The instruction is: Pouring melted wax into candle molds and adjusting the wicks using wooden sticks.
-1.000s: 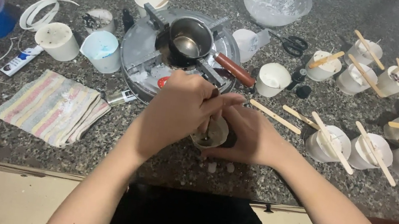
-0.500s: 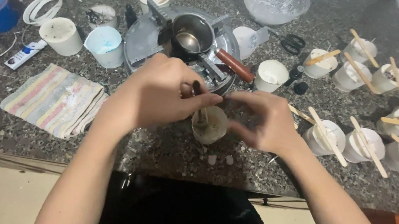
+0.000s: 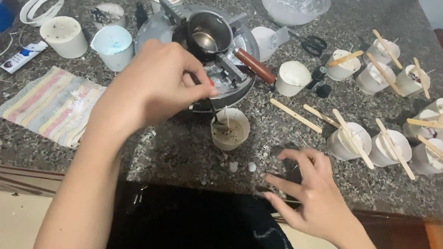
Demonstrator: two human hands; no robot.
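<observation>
**Hands working close to a small wick cup beside the melting pot**

The left hand (image 3: 155,83) is hovering above the counter with its fingers curled inward and the thumb tucked toward them, as if pinching something very small; whether it is actually holding anything I cannot tell from where I am standing. It is hanging just left of and above the small paper cup (image 3: 229,130), which is standing upright on the granite counter (image 3: 182,159), just in front of the round hot plate (image 3: 222,78). A thin wick is sticking up from that cup.

The right hand (image 3: 310,192) is resting low near the counter's front edge, fingers spread wide and holding nothing, fingertips touching or nearly touching the stone, apart from the cup.

Risks as I am judging them:
- The left wrist is passing close to the metal pot (image 3: 209,33) and its brown handle (image 3: 255,66); a careless sweep could knock the handle and spill whatever the pot is holding.
- The small paper cup looks light; a nudge from either hand could be tipping it or pushing the wick off centre.
- The cups with wooden sticks (image 3: 380,144) are crowding the right side; the right forearm, if it is swinging outward, could dislodge the sticks laid across them.
- Pale crumbs are lying on the stone between the cup and the right hand and could be getting pressed onto the fingers.

The striped cloth (image 3: 54,104) is lying well left.
</observation>
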